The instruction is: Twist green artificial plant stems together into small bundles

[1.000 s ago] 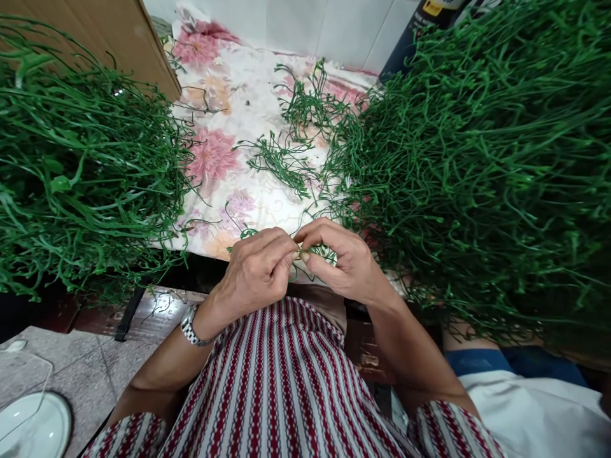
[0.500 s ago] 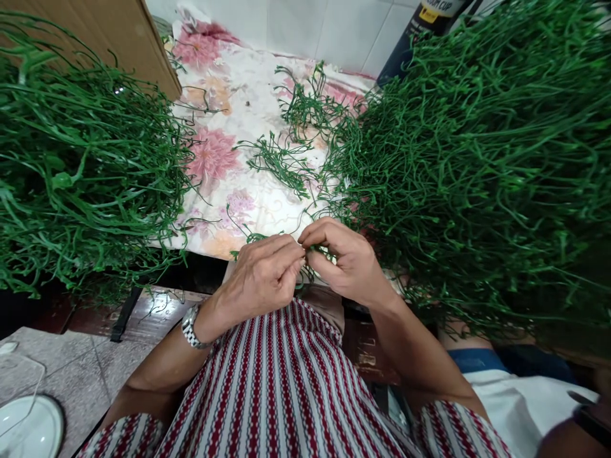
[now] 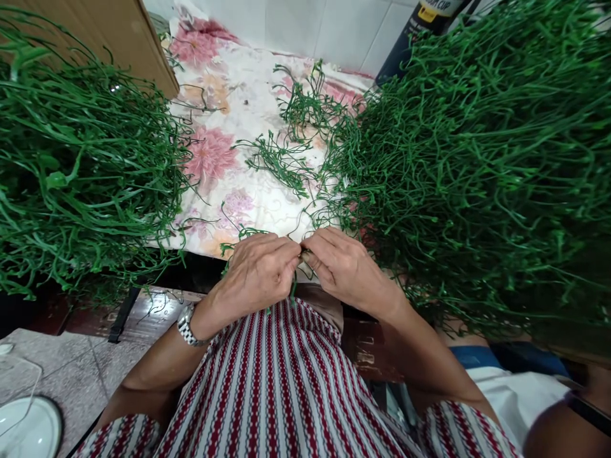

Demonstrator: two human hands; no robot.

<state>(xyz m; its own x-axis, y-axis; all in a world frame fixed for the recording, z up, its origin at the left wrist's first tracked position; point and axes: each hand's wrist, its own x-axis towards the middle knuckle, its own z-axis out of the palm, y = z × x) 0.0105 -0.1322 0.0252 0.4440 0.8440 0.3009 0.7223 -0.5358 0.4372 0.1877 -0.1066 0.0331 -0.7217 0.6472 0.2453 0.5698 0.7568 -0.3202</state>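
Grip: both hands are closed in a pinch on one green sprig (image 3: 292, 289) at lower centre of the frame. The left hand (image 3: 258, 273) and the right hand (image 3: 348, 270) meet fingertip to fingertip, with the sprig caught between them; most of it is hidden by the fingers.

Count, largest to smallest:
- Two large heaps of green stems: the right heap (image 3: 477, 172) fills the right half of the frame; the left heap (image 3: 81, 165) fills the left edge.
- One counter (image 3: 224, 95) with a floral cloth, running from upper centre down to the hands.
- Two small loose clusters (image 3: 286, 159) of stems on the cloth, centre frame, just beside the right heap.
- One wristwatch (image 3: 187, 324) on the left wrist.

Sprig appearance: thin, dark green, plastic-looking; a short tail hangs below the left fingers over the striped garment (image 3: 286, 388).
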